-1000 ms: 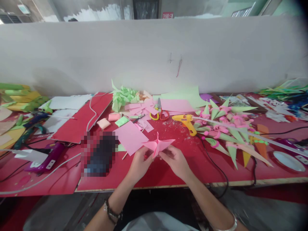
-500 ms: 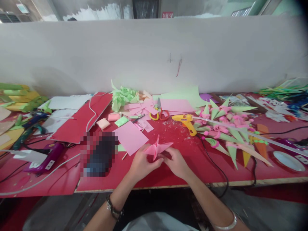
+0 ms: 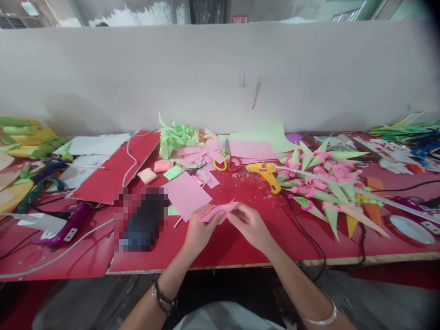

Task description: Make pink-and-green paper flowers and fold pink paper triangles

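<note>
Both of my hands pinch a folded pink paper piece (image 3: 217, 211) just above the red table (image 3: 240, 243). My left hand (image 3: 198, 231) grips its left end and my right hand (image 3: 252, 225) grips its right end. The paper lies nearly flat between my fingers. A flat pink paper square (image 3: 185, 194) rests on the table just behind my left hand.
A yellow glue gun (image 3: 265, 174) with a black cable, scissors (image 3: 227, 160), green paper scraps (image 3: 175, 137) and pink paper pieces lie behind. Green and pink paper cones (image 3: 323, 183) crowd the right. A purple glue gun (image 3: 67, 224) and cables lie left. A blurred dark object (image 3: 140, 219) sits near my left hand.
The pink paper piece stood up with spread points; now it is pressed down almost flat between my hands. My hands have stayed in about the same place.
</note>
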A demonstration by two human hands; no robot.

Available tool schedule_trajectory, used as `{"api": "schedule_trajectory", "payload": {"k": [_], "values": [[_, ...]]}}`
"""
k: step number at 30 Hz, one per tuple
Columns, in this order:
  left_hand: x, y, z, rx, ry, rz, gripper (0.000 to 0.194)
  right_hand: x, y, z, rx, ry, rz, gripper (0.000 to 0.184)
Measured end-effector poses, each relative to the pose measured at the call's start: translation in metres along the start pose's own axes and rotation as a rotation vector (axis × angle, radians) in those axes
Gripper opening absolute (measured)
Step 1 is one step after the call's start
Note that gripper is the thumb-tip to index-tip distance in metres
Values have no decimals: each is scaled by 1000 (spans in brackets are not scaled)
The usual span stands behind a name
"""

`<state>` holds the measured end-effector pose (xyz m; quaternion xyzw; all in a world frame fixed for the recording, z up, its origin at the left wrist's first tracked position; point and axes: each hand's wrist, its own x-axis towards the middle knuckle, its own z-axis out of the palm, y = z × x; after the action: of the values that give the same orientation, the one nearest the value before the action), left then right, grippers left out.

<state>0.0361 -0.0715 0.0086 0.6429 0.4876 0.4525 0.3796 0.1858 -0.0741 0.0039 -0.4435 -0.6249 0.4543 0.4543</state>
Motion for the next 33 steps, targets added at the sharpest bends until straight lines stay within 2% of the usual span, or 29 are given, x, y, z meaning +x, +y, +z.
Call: {"api": "schedule_trajectory", "payload": {"k": [4, 9, 13, 16, 21, 24, 28, 33], "values": [[0, 1, 0, -42, -32, -58, 17, 2, -3, -4, 166, 64, 98, 25], [-1, 0, 2, -102, -44, -132, 20, 2, -9, -4, 109, 11, 110, 19], [-1, -2, 2, -92, -52, -133, 21, 2, -9, -2, 100, 55, 126, 17], [-1, -2, 2, -80, -44, -151, 21, 1, -10, -1, 47, 104, 38, 27], [-1, 2, 4, -132, -10, -269, 23, -1, -12, 0, -214, 77, -209, 26], [-1, 4, 5, -130, 18, -318, 30, -3, -12, 2, -266, 76, -247, 29], [-1, 3, 6, -86, 72, -310, 39, -8, -8, 9, -318, 97, -285, 33], [0, 0, 8, -86, 171, -245, 28, -12, -2, 13, -372, 130, -352, 34]]}}
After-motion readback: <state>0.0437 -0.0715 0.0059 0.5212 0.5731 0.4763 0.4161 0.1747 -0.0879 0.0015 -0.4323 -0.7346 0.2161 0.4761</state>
